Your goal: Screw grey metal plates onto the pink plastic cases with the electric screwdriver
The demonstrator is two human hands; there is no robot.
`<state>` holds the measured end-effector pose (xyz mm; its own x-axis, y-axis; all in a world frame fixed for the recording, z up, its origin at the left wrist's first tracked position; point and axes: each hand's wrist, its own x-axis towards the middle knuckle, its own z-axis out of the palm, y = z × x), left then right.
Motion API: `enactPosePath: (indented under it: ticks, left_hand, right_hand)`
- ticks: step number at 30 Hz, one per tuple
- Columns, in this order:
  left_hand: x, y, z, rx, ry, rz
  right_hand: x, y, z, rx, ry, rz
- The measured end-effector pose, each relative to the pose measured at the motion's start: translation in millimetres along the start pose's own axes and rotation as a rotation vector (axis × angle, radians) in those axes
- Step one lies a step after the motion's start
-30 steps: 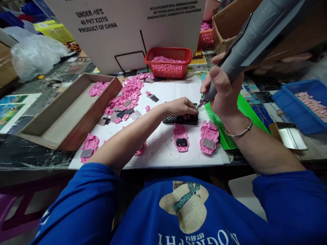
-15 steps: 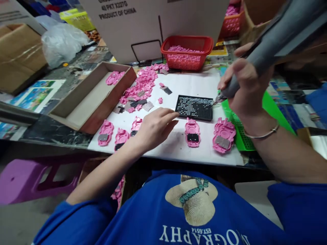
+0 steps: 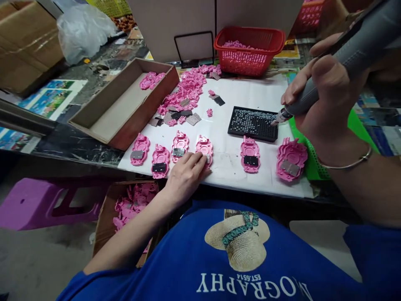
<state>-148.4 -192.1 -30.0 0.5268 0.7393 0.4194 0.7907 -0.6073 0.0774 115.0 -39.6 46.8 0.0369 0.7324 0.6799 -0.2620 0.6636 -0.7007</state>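
Observation:
My right hand (image 3: 326, 83) is wrapped round a grey electric screwdriver (image 3: 354, 54); its tip is at the right part of a black perforated tray (image 3: 253, 124) of small screws. My left hand (image 3: 186, 173) rests on the lower part of a pink plastic casing (image 3: 204, 145), its fingers close together over the small plate there. To its left lie three more pink casings, one with a grey plate (image 3: 139, 149), one with a black plate (image 3: 160, 161) and one with a shiny plate (image 3: 180, 144). To its right lie a casing with a black plate (image 3: 249, 152) and stacked casings (image 3: 291, 161).
A long open cardboard box (image 3: 125, 104) stands left of a heap of pink parts (image 3: 188, 90). Behind are a red basket (image 3: 249, 52) and a large pale carton. A green tray (image 3: 360, 129) is at the right, a purple stool (image 3: 46, 202) at lower left.
My left hand has moved down and left onto a pink casing. The screwdriver's tip is still at the screw tray. The view has shifted, showing more of the box of pink parts below.

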Motion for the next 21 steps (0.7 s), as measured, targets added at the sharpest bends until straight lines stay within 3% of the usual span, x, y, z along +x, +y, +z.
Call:
enactPosePath:
  ticks: [11,21]
  left_hand:
    - [36.0,38.2,32.4,-0.176,-0.023,0.153]
    - [50.5,54.5,43.2,-0.252,-0.008,0.245]
  right_hand:
    - [-5.5,1.8,25.1,-0.062,0.075,0.105]
    - [-2.5,9.6,2.9,-0.250,0.096,0.169]
